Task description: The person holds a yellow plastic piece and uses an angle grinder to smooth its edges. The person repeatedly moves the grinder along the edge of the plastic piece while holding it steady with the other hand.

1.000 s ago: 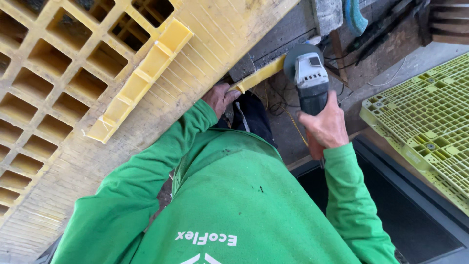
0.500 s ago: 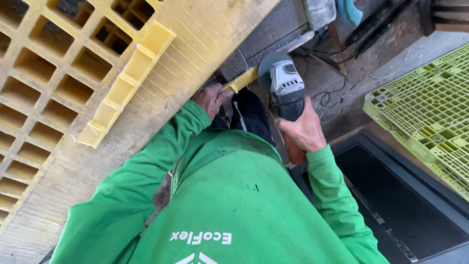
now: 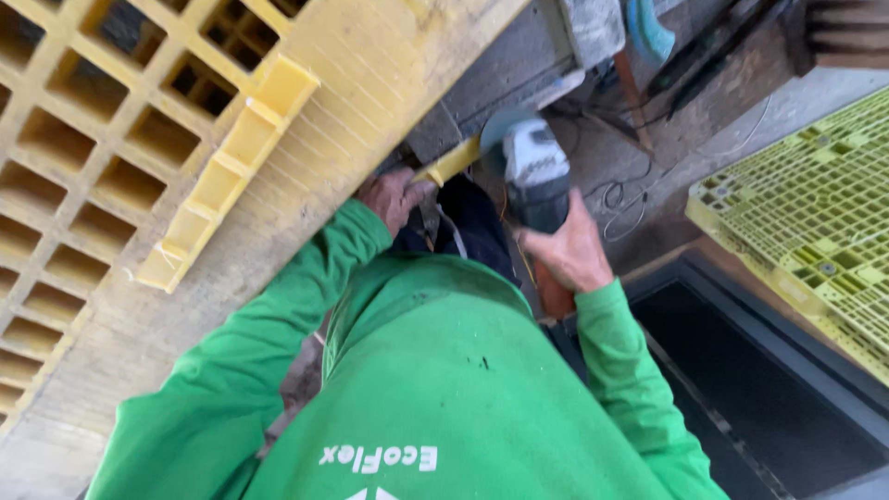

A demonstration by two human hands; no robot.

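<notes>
My right hand (image 3: 571,252) grips the body of a grey and black angle grinder (image 3: 534,176), its disc end pointing away from me. My left hand (image 3: 393,196) holds the near end of a narrow yellow plastic strip (image 3: 451,164) that sticks out from the edge of a big yellow plastic pallet (image 3: 185,139). The grinder's head lies right beside the far end of that strip. Both arms are in green sleeves (image 3: 278,333), and my green sweatshirt fills the lower middle of the view.
A yellow-green lattice pallet (image 3: 806,222) lies at the right. Below it is a dark mat in a grey frame (image 3: 769,398). Loose cables (image 3: 620,194) trail over the concrete floor beyond the grinder. A blue object (image 3: 648,28) hangs at the top.
The grinder in my right hand has shifted left, closer to the yellow strip and my left hand. The big pallet has slid slightly in the view.
</notes>
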